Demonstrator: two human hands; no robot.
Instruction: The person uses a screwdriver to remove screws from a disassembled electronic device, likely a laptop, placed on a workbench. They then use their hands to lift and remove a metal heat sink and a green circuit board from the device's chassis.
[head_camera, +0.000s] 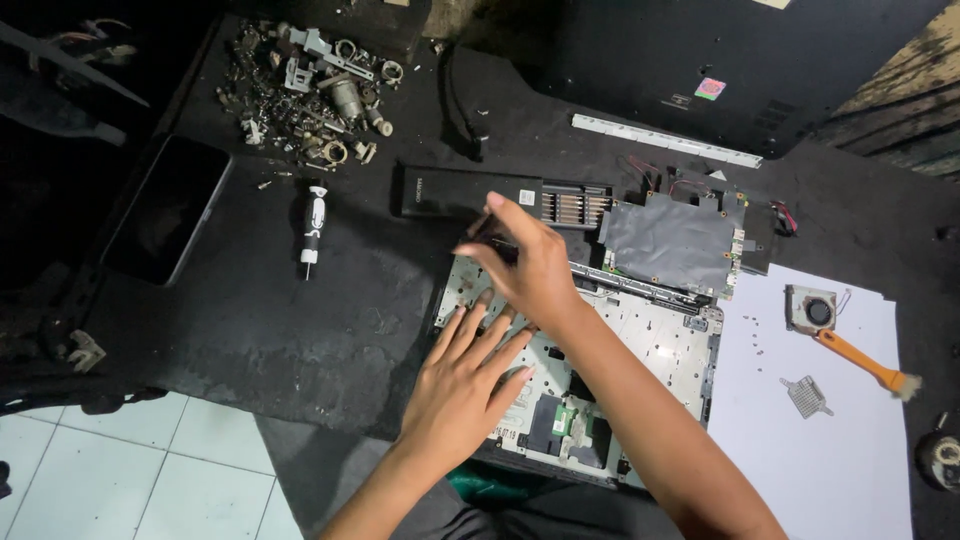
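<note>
Laptop shell is well stripped by the look of it: the board is out and sits just behind the shell, and the fan and brush lie on the white paper to its right. My left hand lies flat on the shell's near-left part, fingers spread. My right hand is at the shell's back-left corner, fingertips pinching a small dark part I can't make out. Screwdriver is off to the left. I'd guess the rest is small stuff.

Matt silvery-metal laptop chassis
</note>
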